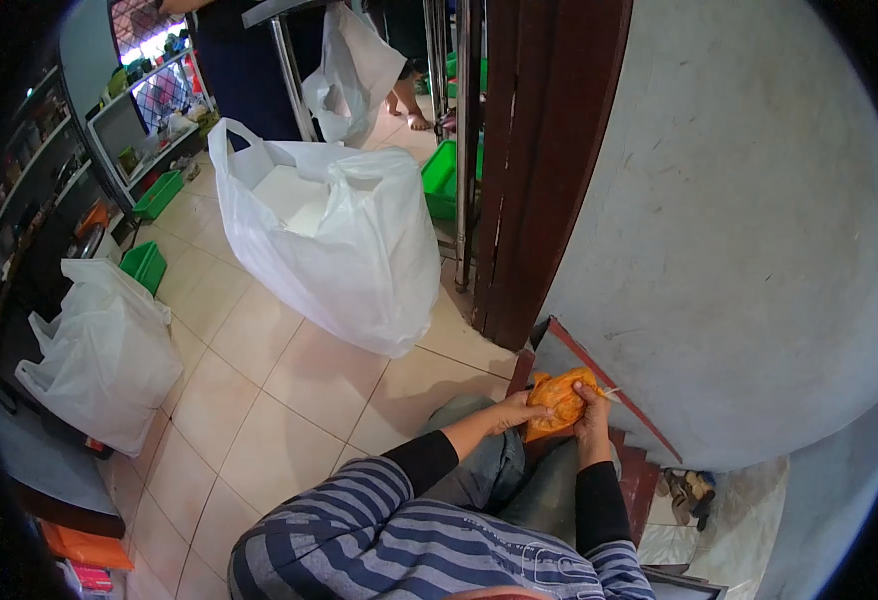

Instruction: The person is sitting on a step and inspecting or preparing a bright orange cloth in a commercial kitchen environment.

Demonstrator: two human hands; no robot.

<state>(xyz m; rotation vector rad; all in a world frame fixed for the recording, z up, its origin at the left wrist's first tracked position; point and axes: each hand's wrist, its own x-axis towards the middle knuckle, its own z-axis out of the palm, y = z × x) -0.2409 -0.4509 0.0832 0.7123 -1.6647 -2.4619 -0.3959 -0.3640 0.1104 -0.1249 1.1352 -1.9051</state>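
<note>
Both my hands hold a crumpled orange plastic bag in front of my knees, near the grey wall. My left hand grips its lower left side, with the fingers partly hidden behind it. On the right side my right hand has its thumb pressed on the top of the bag. A pale strip sticks out from the bag's right end. What the bag contains is hidden. A large white plastic bag with white, flat-sided contents stands on the tiles ahead of me.
Another white plastic bag stands at the left beside shelves. Green baskets lie on the floor. A brown door frame and metal legs rise ahead. Reddish steps descend at the right towards shoes. Another person's feet show farther off.
</note>
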